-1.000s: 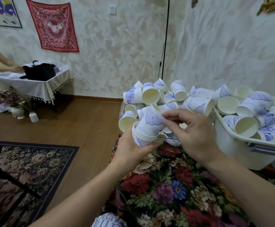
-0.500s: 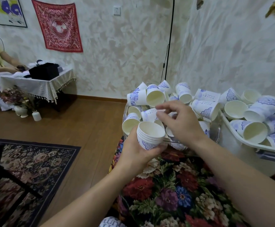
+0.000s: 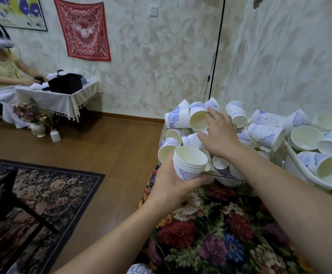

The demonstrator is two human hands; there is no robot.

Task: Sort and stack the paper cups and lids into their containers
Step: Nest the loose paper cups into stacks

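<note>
The cup from a second ago now sits nested in the stack (image 3: 190,163) clasped in the left hand (image 3: 171,183); the right hand (image 3: 219,135), fingers spread and empty, reaches into the pile of cups (image 3: 198,118) for another.

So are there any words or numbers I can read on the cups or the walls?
None can be read.
Paper cups: small dark lines of print beside the blue pattern, too blurred to read.
Poster on the wall: a small line of print at its bottom, too small to read.
Red cloth: pattern only.
</note>
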